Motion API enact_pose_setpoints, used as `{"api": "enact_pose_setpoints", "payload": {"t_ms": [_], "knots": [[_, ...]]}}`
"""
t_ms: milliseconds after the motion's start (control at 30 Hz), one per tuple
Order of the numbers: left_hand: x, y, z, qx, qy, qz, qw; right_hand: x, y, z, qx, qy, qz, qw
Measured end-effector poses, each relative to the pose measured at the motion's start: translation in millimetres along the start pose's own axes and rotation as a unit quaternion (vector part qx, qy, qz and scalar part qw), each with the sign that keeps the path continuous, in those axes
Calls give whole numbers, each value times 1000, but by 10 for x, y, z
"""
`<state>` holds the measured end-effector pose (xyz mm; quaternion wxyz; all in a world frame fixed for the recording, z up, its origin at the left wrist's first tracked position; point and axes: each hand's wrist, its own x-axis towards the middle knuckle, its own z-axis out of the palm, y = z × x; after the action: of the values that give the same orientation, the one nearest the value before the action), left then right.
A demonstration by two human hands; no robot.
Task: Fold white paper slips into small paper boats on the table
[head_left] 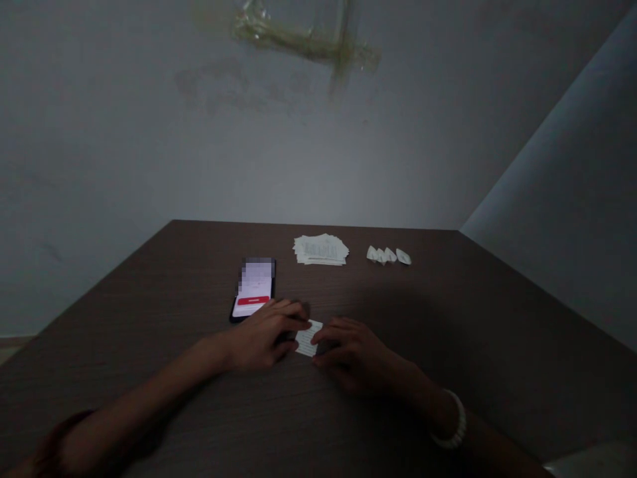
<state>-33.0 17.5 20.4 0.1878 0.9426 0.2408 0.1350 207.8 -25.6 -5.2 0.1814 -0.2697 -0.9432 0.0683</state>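
A small piece of printed paper (307, 338) lies at the middle of the table, between my two hands. My left hand (266, 335) grips its left edge, with curled fingers at the upper corner and the thumb near the lower one. From the other side my right hand (355, 355) holds the right edge, its fingertips on the paper and the rest of the hand low over the table. Some of the paper's edges are hidden under the fingers. A beaded white bracelet (458, 421) circles my right wrist.
Just beyond my left hand is a phone (256, 282) with a lit screen. A spread stack of printed papers (322, 249) lies farther back, and several folded white papers (385, 255) are to its right. The brown table (149, 299) meets a grey wall.
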Motion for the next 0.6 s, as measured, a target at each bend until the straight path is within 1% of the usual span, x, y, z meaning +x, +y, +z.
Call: {"api": "enact_pose_setpoints", "payload": {"t_ms": [200, 267, 367, 500, 600], "knots": [[24, 44, 124, 53, 33, -28, 998, 15, -38, 2, 21, 8, 19, 1000], [30, 48, 162, 57, 46, -37, 997, 15, -39, 6, 21, 11, 22, 999], [29, 29, 187, 32, 52, -49, 997, 11, -26, 19, 21, 13, 19, 1000], [14, -54, 184, -12, 55, -52, 997, 7, -13, 24, 25, 9, 16, 1000], [6, -115, 156, -31, 40, -40, 998, 5, -12, 25, 24, 4, 18, 1000]]}}
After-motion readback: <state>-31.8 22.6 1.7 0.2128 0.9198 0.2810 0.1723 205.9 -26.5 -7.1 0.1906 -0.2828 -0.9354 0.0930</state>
